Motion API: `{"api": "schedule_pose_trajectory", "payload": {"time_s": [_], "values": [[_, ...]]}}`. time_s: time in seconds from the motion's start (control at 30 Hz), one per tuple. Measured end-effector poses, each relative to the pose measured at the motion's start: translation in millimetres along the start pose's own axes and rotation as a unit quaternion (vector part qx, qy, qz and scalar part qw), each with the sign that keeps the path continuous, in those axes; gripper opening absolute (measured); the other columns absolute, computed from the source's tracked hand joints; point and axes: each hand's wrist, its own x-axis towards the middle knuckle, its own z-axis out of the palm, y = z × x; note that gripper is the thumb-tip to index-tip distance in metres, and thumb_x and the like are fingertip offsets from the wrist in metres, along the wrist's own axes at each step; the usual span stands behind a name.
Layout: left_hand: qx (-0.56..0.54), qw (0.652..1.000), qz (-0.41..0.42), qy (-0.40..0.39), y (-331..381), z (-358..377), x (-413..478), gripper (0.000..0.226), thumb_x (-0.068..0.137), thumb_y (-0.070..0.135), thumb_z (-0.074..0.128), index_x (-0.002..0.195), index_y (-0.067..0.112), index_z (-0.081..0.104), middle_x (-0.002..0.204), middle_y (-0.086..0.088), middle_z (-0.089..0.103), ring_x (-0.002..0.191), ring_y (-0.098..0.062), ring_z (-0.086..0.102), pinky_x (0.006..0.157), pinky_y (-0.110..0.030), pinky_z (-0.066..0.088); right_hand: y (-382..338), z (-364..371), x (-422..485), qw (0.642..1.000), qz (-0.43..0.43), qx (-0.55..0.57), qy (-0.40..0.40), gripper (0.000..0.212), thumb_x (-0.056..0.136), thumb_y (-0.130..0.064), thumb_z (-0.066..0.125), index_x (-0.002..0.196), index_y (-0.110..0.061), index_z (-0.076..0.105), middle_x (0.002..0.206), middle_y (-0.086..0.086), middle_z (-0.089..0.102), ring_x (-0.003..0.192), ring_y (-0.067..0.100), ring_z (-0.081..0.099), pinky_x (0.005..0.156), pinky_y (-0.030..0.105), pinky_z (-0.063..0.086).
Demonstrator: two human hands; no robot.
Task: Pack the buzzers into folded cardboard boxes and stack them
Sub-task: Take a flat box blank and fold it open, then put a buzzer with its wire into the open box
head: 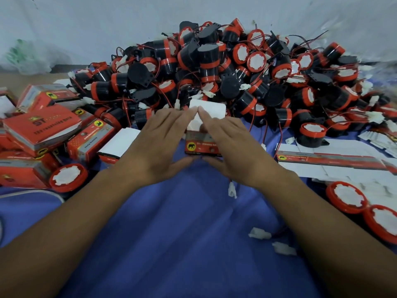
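Observation:
A small red cardboard box with a yellow elephant logo sits at the centre, its white top flap raised at the far side. My left hand and my right hand hold it from either side. Both thumbs lie along its near bottom edge, and both index fingertips meet on the flap. A red wire with a white connector hangs out below the box. Behind it rises a large heap of black-and-red buzzers with red wires.
Packed red boxes lie piled at the left. Flat unfolded box blanks lie at the right. Loose buzzers sit at the lower right and lower left. Blue cloth covers the near area, with white connectors on it.

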Motion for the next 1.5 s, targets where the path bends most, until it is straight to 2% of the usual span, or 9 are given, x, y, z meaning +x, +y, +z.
{"api": "schedule_pose_trajectory", "payload": {"time_s": [0.13,0.33,0.5,0.67,0.8,0.93,1.1,1.33,1.5], "values": [[0.102,0.994,0.026,0.011,-2.6,7.5,-5.0,0.053,0.090,0.049,0.060,0.107,0.000,0.064,0.114,-0.018,0.062,0.115,-0.037,0.049,0.097,-0.045,0.037,8.8,4.8,-0.6,0.996,0.001,-0.085,-0.017,0.057,0.079,-0.031,0.084,0.123,0.000,0.063,0.118,0.019,0.062,0.109,0.039,0.058,0.102,0.046,0.040],[0.129,0.991,-0.016,-0.007,-1.1,6.4,-5.2,0.044,0.086,0.040,0.070,0.101,-0.001,0.063,0.099,-0.019,0.063,0.095,-0.040,0.061,0.086,-0.048,0.047,0.9,13.2,2.4,0.982,0.133,-0.131,-0.034,0.054,0.087,-0.051,0.068,0.114,-0.006,0.055,0.126,0.012,0.057,0.119,0.030,0.049,0.092,0.039,0.045],[-0.108,0.974,-0.197,0.010,15.4,18.7,-9.4,0.051,0.083,0.031,0.077,0.126,0.008,0.058,0.109,-0.010,0.062,0.088,-0.027,0.062,0.074,-0.034,0.051,-10.4,19.5,0.3,0.979,0.200,-0.046,-0.008,0.048,0.095,-0.039,0.063,0.128,-0.007,0.048,0.121,0.012,0.062,0.100,0.035,0.062,0.072,0.039,0.043],[-0.387,0.856,-0.337,0.067,12.2,13.8,-5.6,0.030,0.082,0.052,0.064,0.101,0.037,0.048,0.120,0.029,0.057,0.103,-0.001,0.064,0.081,-0.030,0.056,-10.9,22.2,-0.2,0.970,0.204,0.102,0.083,0.051,0.092,-0.013,0.068,0.138,-0.008,0.046,0.140,0.011,0.055,0.107,0.032,0.060,0.083,0.044,0.050],[-0.318,0.904,-0.286,0.012,4.8,18.5,-12.4,0.038,0.086,0.031,0.074,0.103,0.026,0.040,0.112,0.028,0.054,0.091,0.002,0.056,0.071,-0.022,0.049,-6.5,25.1,-5.6,0.955,0.207,0.188,0.097,0.047,0.093,-0.015,0.064,0.136,-0.016,0.044,0.103,0.000,0.069,0.081,0.015,0.062,0.069,0.035,0.046],[-0.307,0.906,-0.290,0.002,-3.3,20.5,-19.7,0.047,0.084,0.030,0.078,0.110,0.030,0.039,0.103,0.022,0.052,0.087,0.010,0.052,0.064,-0.004,0.040,14.1,17.7,-6.5,0.908,0.292,0.251,0.167,0.054,0.093,-0.011,0.052,0.142,-0.021,0.033,0.140,-0.010,0.054,0.106,0.002,0.059,0.084,0.026,0.047],[-0.361,0.882,-0.297,0.055,0.2,15.4,-17.8,0.050,0.078,0.033,0.077,0.113,0.030,0.042,0.106,0.036,0.054,0.100,0.011,0.056,0.074,-0.006,0.046,60.0,17.2,-20.3,0.917,0.380,0.098,0.074,0.043,0.090,-0.011,0.059,0.132,-0.005,0.054,0.131,0.017,0.054,0.121,0.035,0.048,0.098,0.035,0.037],[-0.365,0.897,-0.248,0.018,4.1,9.4,-19.1,0.048,0.072,0.044,0.068,0.112,0.038,0.042,0.109,0.032,0.050,0.101,0.004,0.054,0.073,-0.007,0.044,45.9,32.2,-6.9,0.968,0.243,-0.061,-0.003,0.071,0.084,-0.032,0.073,0.148,-0.021,0.044,0.156,0.023,0.024,0.140,0.046,0.021,0.109,0.055,0.024],[-0.338,0.915,-0.218,0.015,5.6,8.9,-19.5,0.051,0.073,0.045,0.067,0.115,0.034,0.040,0.110,0.038,0.045,0.101,0.009,0.051,0.073,-0.005,0.042,44.7,33.3,-1.1,0.985,0.143,-0.025,-0.090,0.068,0.082,-0.007,0.062,0.147,-0.006,0.045,0.160,0.003,0.031,0.136,0.035,0.033,0.101,0.048,0.040]]}}
